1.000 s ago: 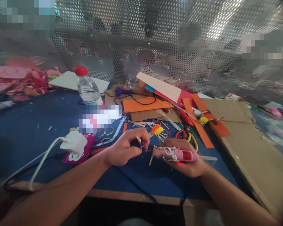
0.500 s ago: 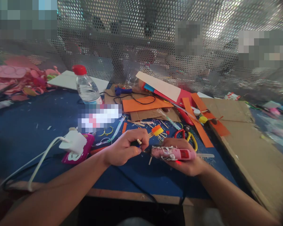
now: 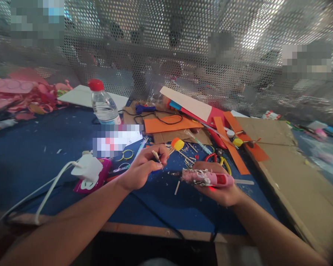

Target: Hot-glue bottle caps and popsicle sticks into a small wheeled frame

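My right hand (image 3: 222, 192) is wrapped round a pink hot glue gun (image 3: 208, 178), crusted with pale dried glue and bits of stuff. Its dark nozzle points left, towards my other hand, and a clear glue stick (image 3: 244, 182) pokes out at the back. Fingers pinched, my left hand (image 3: 144, 166) holds a small thin piece with a pale wooden-looking end (image 3: 156, 155); a bit of blue shows below the fingers, and the rest is hidden. A gap separates the nozzle from this piece. Behind lie an orange and yellow piece (image 3: 177, 143) and scattered thin sticks (image 3: 186, 161).
A water bottle (image 3: 104, 105) and a lit phone (image 3: 119, 142) are at the left, near a white charger (image 3: 87, 168) on a purple box (image 3: 105, 170). Orange strips (image 3: 166, 123), pliers (image 3: 225, 164) and cardboard (image 3: 299, 173) lie behind and right. A mesh screen (image 3: 155, 48) rises behind.
My left hand has drawn slightly left and up, away from the nozzle, and turned so more of the pale-ended piece shows. The glue gun has shifted slightly right.
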### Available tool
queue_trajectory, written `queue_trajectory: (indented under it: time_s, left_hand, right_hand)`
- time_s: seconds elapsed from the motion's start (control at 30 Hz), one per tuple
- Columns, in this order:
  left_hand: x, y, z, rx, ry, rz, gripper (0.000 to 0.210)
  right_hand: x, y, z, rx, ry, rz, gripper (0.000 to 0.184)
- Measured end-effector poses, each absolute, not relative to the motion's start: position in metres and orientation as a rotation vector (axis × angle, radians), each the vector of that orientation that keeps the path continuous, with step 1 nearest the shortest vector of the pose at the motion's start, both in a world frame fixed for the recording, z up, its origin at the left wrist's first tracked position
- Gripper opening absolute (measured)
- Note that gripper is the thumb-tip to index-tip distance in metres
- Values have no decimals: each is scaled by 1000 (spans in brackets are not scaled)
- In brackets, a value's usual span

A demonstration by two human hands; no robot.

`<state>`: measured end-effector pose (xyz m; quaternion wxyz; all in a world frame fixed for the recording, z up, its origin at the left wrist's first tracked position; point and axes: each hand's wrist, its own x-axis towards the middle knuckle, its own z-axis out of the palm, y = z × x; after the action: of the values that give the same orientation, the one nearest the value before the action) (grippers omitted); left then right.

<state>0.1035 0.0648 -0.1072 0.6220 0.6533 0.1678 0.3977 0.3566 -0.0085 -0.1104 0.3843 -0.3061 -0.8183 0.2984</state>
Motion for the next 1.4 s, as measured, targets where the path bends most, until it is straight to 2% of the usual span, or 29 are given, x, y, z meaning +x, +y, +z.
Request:
queue_trajectory:
  time_s: [0.2, 0.37, 0.7, 0.93, 1.4]
  left_hand:
    - [104, 64, -106, 1477, 429, 916, 8]
    - [105, 64, -107, 1434, 461, 919, 10]
    - [107, 64, -109, 1484, 518, 923, 14]
    - [109, 63, -104, 1710, 625, 929, 24]
    - [110, 63, -101, 1666, 623, 862, 39]
  right_hand:
    - [357, -10, -111, -831, -2034, 769, 23]
    - [358, -10, -112, -764, -2006, 700, 31]
    - [369, -10, -125, -891, -1906, 633, 26]
    - [373, -13, -141, -1074, -1638, 761, 27]
    - [375, -14, -146, -1127, -1562, 851, 28]
